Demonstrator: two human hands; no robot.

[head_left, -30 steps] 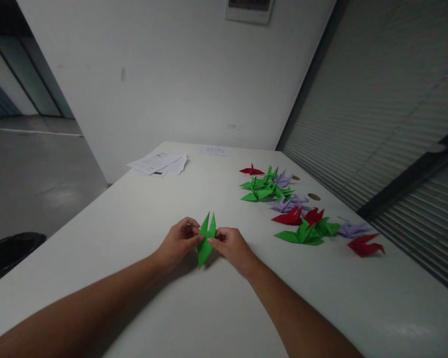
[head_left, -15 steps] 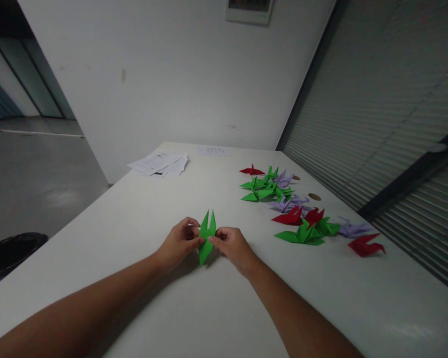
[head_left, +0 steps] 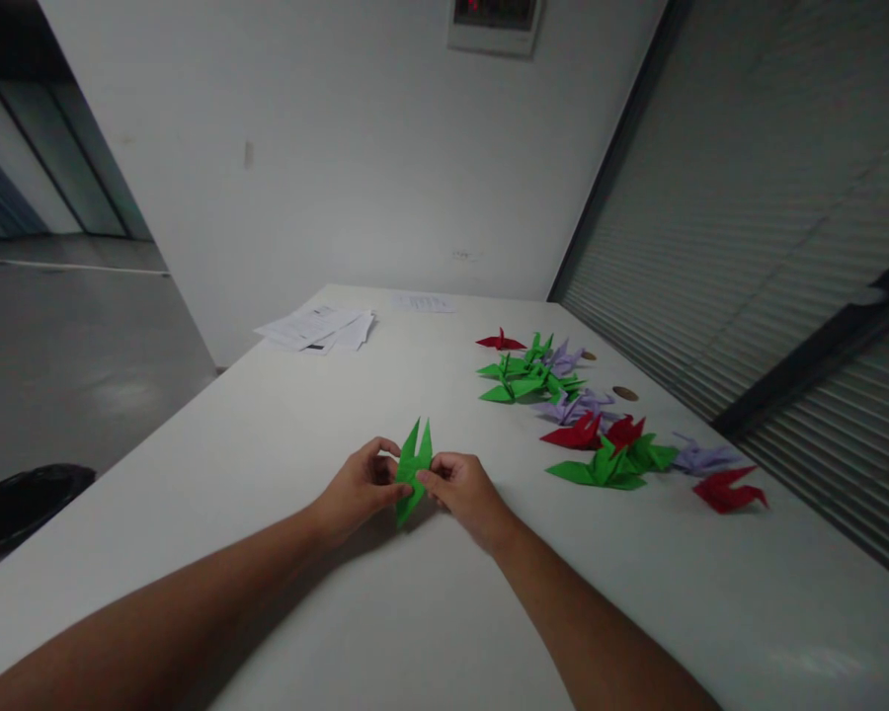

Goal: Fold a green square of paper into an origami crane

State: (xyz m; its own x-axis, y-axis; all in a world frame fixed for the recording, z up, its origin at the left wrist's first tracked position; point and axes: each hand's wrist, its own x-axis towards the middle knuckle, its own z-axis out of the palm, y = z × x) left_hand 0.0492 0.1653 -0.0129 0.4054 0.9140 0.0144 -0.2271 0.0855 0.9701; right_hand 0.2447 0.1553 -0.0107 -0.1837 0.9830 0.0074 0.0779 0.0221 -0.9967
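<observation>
Left hand and right hand pinch a half-folded green paper piece between thumbs and fingertips, one on each side; it sits mid-desk, near edge side, two points aimed far, lower tip on the white desk. To the right lie finished paper cranes in green, red and lilac, well apart from the hands. A stack of printed sheets lies at the far left.

Setting: office or meeting room. Evidence: long white tabletop; loose printed papers at its far end; plain white wall bearing a small framed panel; closed slatted blinds along one side; bare grey corridor floor beyond.
</observation>
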